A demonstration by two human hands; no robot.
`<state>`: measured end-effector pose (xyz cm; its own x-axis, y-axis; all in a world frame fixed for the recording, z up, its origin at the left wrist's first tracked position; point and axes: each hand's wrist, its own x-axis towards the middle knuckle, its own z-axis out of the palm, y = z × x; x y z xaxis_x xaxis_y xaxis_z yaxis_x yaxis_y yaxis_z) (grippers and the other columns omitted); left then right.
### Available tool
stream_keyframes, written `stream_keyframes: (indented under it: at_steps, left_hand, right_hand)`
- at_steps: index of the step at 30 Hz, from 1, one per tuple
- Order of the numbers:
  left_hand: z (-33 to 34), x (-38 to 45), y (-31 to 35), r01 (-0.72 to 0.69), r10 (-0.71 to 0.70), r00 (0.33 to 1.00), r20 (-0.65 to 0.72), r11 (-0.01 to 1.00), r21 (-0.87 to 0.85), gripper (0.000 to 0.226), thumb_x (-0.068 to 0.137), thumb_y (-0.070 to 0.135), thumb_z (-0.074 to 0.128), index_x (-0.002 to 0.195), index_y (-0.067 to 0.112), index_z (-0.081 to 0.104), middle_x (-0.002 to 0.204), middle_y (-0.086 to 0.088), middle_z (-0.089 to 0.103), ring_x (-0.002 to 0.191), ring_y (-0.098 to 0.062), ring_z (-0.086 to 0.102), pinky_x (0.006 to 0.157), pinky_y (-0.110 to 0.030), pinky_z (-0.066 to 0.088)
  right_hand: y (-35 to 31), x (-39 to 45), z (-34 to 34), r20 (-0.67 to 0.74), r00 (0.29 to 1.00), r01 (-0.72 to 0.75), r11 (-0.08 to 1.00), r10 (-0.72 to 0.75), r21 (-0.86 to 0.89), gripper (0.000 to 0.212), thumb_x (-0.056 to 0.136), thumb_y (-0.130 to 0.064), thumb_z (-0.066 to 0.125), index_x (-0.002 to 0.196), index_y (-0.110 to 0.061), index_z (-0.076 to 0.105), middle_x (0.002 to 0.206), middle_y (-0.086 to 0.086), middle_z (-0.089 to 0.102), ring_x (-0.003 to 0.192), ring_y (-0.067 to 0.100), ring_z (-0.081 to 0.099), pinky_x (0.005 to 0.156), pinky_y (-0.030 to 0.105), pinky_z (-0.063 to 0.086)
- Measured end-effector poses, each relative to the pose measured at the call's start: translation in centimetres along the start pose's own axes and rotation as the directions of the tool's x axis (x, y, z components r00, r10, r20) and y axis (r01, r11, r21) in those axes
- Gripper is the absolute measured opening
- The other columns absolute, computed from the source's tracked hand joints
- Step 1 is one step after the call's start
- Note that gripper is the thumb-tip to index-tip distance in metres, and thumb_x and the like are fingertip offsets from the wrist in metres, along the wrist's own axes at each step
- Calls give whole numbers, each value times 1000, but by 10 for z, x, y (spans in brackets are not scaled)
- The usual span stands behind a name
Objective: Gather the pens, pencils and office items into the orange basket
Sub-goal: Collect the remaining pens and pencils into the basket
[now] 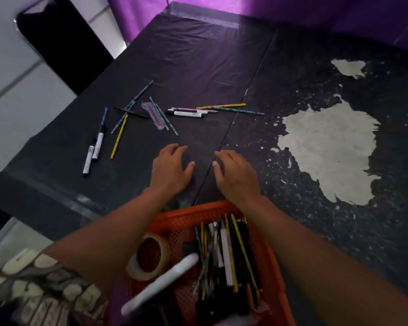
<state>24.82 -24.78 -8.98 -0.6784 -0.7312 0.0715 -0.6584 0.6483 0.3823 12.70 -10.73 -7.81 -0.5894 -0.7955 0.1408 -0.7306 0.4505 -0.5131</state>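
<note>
We see our left hand and right hand palm-down on the dark tabletop just past the orange basket, fingers spread and grasping nothing. The basket already holds pencils, pens and a tape roll (all bunched together). More pens and pencils lie scattered beyond the hands.

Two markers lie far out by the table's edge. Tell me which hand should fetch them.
Left, probably. The left hand is empty and sits nearer the two white markers, which lie on its side; the right hand would have to cross over.
</note>
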Motion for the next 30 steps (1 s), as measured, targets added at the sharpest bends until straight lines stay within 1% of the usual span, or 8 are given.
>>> stream_keyframes:
  at_steps: [2, 4, 9, 12, 18, 23, 26, 30]
  left_hand:
    - [12, 15, -15, -7, 6, 1000, 16, 1000, 17, 57, 86, 37, 68, 135, 9, 58, 140, -20, 52, 132, -37, 48, 103, -49, 43]
    - [26, 30, -29, 3, -4, 1000, 16, 999, 43, 62, 88, 43, 60, 140, 10, 53, 147, -22, 46, 137, -40, 42, 108, -53, 39]
    - [61, 51, -54, 49, -54, 997, 52, 994, 98, 68, 96, 48, 51, 153, 15, 33, 161, -18, 23, 150, -33, 18, 119, -57, 17]
    - [76, 51, -67, 23, -25, 1000, 13, 988, 150, 70, 96, 57, 35, 152, 16, 35, 160, -16, 25, 151, -31, 18, 120, -58, 12]
    - [78, 50, -67, 16, -13, 1000, -17, 984, 178, 69, 96, 57, 35, 152, 17, 36, 162, -14, 24, 152, -28, 16, 121, -55, 11]
    - [79, 51, -67, 33, -30, 999, -24, 985, 172, 69, 94, 56, 39, 151, 17, 38, 161, -14, 25, 152, -28, 16, 120, -56, 12]
    - [78, 52, -66, 36, -33, 999, -20, 986, 165, 69, 94, 56, 39, 151, 17, 39, 161, -14, 26, 152, -28, 16, 120, -56, 12]
    - [79, 51, -67, 25, -20, 999, -30, 988, 155, 69, 94, 56, 37, 151, 17, 38, 161, -14, 26, 152, -28, 16, 120, -56, 11]
  right_hand:
    - [-2, 20, 15, 6, 1000, 1, 1000, -1, -5, 34, 96, -24, 57, 126, -10, 63, 124, 6, 64, 115, 28, 59, 89, 44, 51]
    - [-4, 43, 32, 15, 1000, -9, 1000, 9, -1, 34, 96, -23, 57, 127, -10, 63, 124, 6, 64, 114, 28, 59, 89, 44, 51]
    - [-8, 100, 68, 46, 999, -13, 1000, 13, -12, 39, 97, -22, 55, 133, -10, 58, 133, 7, 59, 122, 27, 53, 96, 43, 48]
    - [-5, 136, 91, 52, 999, -3, 998, 6, -56, 43, 96, -22, 55, 137, -10, 55, 141, 9, 54, 129, 28, 48, 100, 44, 45]
    - [-2, 183, 125, -33, 999, -7, 986, 2, -167, 41, 91, -23, 58, 131, -14, 59, 136, 5, 57, 127, 26, 49, 94, 41, 42]
    - [1, 198, 132, -101, 995, -8, 965, -19, -263, 26, 87, -26, 61, 111, -19, 67, 116, 3, 61, 106, 30, 55, 81, 42, 39]
    - [1, 208, 131, -84, 996, -53, 951, 28, -304, 22, 89, -29, 59, 108, -20, 65, 113, 6, 58, 107, 31, 52, 83, 43, 35]
    - [0, 208, 123, 7, 994, -98, 938, 107, -332, 22, 94, -33, 56, 111, -20, 62, 119, 5, 56, 115, 28, 48, 90, 42, 32]
